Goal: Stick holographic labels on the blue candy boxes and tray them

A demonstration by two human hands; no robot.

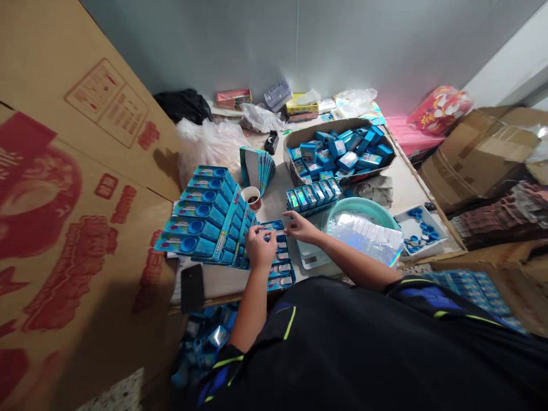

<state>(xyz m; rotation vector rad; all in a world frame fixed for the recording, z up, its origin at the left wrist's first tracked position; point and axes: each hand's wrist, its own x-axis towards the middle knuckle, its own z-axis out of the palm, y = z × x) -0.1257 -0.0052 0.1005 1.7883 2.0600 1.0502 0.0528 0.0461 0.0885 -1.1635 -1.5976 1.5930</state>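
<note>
Loads of blue packs (338, 151) still sit loose in the cardboard tray (302, 132) ahead of my fingers, with fanned rows of blue cards (201, 220) done on my left. My left hand (259, 246) pinches a blue card (273, 225), right hand (301, 227) spread open beside it.

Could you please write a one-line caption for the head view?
Left hand and right hand touch overlapping blue packaging cards.
</note>
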